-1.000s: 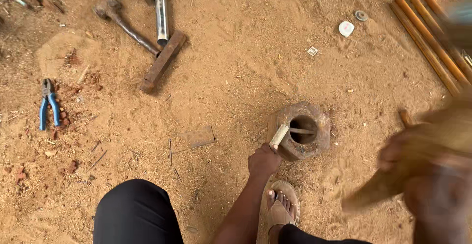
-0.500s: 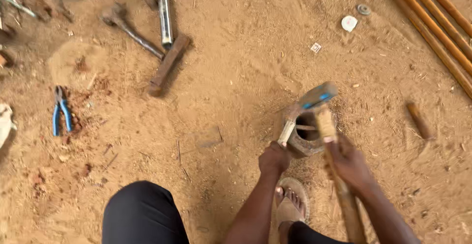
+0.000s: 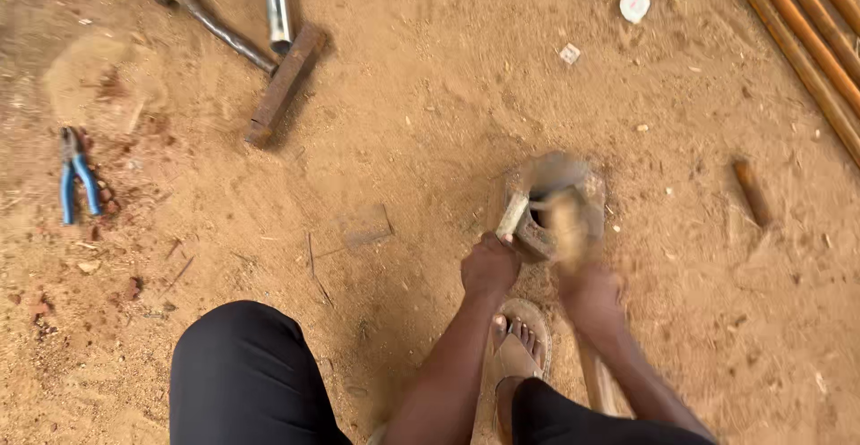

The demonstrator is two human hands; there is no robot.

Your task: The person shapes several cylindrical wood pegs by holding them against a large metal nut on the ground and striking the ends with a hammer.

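Wooden hammer handle (image 3: 595, 375) clenched in right hand (image 3: 589, 294); left hand (image 3: 489, 266) grips pale rod (image 3: 511, 216).

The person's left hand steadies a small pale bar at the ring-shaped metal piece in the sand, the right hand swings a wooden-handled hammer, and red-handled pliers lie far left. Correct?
Not quite: the pliers lying far left have blue handles, not red, as the head view shows. The rest holds: the left hand steadies the small pale bar at the ring-shaped metal piece in the sand, and the right hand swings the wooden-handled hammer, blurred by motion.

No packages, labels, signs or screens observed on the sandy ground; only tools and scraps.
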